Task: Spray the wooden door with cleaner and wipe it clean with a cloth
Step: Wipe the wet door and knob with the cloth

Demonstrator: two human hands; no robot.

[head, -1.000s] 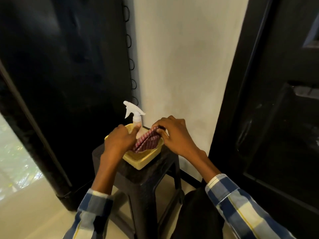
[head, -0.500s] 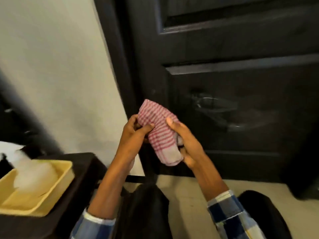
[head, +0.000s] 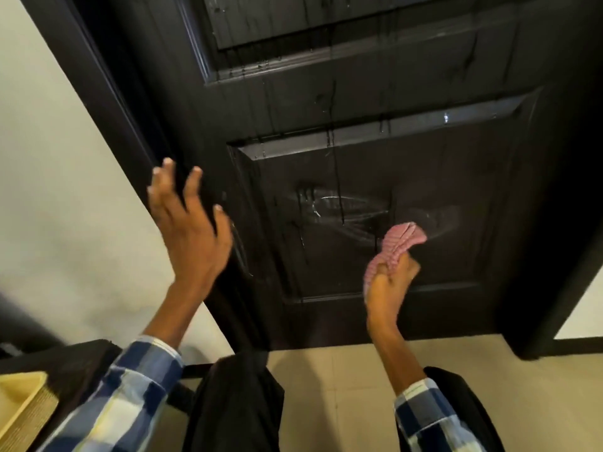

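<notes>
Fingers of right hand (head: 390, 282) curl around pink striped cloth (head: 399, 246), held at wet black door (head: 375, 177) | left hand (head: 189, 230) fingers spread, holding nothing, near door's left edge

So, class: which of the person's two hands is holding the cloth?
The right hand: its fingers grip the bunched pink striped cloth by the door's lower panel. The left hand holds nothing, its fingers spread open.
</notes>
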